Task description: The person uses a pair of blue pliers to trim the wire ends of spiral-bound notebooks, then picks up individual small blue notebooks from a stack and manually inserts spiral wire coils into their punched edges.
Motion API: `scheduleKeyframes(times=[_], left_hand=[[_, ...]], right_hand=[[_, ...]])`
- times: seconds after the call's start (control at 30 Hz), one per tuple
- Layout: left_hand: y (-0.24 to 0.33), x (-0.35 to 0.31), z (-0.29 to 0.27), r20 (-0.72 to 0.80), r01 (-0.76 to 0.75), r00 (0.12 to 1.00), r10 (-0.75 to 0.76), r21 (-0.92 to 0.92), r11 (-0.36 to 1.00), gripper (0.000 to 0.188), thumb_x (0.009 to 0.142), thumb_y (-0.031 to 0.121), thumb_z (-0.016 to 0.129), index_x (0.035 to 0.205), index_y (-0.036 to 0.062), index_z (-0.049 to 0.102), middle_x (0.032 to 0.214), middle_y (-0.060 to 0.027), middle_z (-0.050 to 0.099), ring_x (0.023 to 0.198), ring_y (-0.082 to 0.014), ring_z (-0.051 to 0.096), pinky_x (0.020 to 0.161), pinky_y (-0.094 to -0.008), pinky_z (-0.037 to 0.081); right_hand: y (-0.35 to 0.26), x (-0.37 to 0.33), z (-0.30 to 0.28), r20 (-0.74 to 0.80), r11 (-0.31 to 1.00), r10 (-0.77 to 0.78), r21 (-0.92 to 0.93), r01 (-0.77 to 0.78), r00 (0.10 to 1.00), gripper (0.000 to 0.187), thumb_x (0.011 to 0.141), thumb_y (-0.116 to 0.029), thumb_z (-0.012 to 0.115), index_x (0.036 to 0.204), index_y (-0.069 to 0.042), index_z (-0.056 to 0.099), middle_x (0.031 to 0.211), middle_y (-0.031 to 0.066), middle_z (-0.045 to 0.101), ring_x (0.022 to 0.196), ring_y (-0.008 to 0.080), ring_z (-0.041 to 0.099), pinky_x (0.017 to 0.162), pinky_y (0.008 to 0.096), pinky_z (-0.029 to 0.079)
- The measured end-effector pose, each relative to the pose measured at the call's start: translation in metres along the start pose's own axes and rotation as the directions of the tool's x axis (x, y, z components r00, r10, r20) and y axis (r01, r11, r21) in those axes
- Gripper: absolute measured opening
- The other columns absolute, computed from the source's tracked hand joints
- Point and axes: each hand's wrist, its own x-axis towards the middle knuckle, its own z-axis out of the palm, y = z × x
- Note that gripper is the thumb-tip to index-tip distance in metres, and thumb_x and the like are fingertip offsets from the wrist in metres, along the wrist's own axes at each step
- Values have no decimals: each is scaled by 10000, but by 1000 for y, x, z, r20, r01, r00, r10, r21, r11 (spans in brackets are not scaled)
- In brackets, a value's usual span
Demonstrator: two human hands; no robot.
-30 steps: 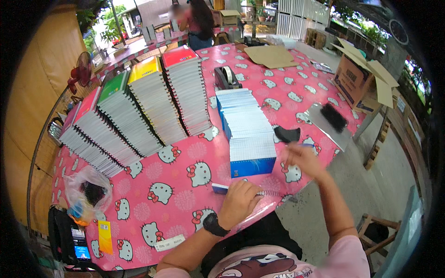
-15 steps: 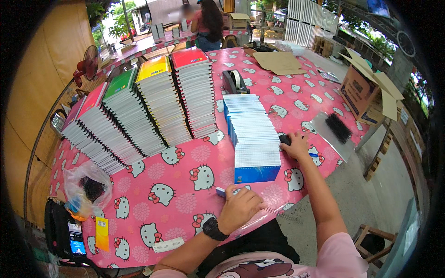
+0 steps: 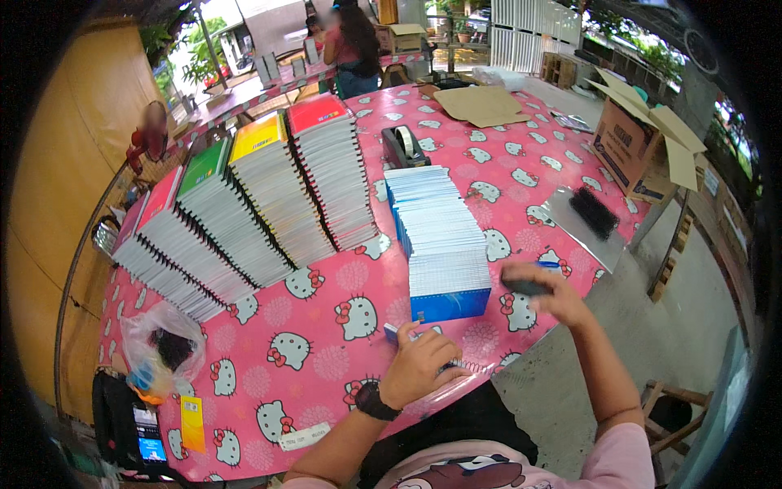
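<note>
At the table's front edge, my left hand (image 3: 419, 363) grips a small notebook (image 3: 392, 332) with a blue cover, mostly hidden under the fingers. A thin spiral coil (image 3: 474, 367) sticks out of it to the right. My right hand (image 3: 558, 295), smeared by motion, has its fingers around a dark object (image 3: 521, 284) whose kind does not show. Just beyond both hands lies a long row of small notebooks (image 3: 444, 236) with white page edges and a blue cover (image 3: 452, 305) at the near end. A blue pen-like thing (image 3: 551, 264) lies by the right fingers.
Tall stacks of spiral notebooks (image 3: 326, 179) fill the left. Behind the row stands a tape dispenser (image 3: 405, 147). Black coils (image 3: 593, 213) lie on a clear sheet at right, near an open carton (image 3: 631, 147). A plastic bag (image 3: 167, 342) and a phone (image 3: 149, 432) sit front left.
My right hand has lifted and come nearer and to the right, bringing the dark object from beside the row. The left hand stays on its notebook. The view has shifted slightly.
</note>
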Motion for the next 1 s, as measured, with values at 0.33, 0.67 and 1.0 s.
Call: scheduleKeyframes(times=[0.33,0.67,1.0], left_hand=[[4,6,-13,-47,-18,999,15,-74,997,432,630,501,744,869,161,625,909,17,615,943,-186,556,995,-531,152],[1,-2,-18,69,-27,997,27,1,1000,338,638,423,743,805,164,604,815,27,552,917,-168,519,986,-530,204],[0,-3,-12,51,50,998,-45,-109,993,399,584,350,802,897,169,633,862,22,601,923,-179,559,974,-466,215]], right_hand=[[54,-71,29,-84,799,-124,-600,49,989,559,590,-229,822,1094,-101,617,1318,89,501,1249,333,397,1025,439,312],[46,-67,69,-231,830,-38,-549,-98,972,454,651,-335,780,1009,-92,645,1203,102,574,1169,389,450,981,495,343],[6,-60,96,159,914,14,398,-77,987,527,754,-434,641,1033,13,640,1137,184,605,1112,303,534,993,423,360]])
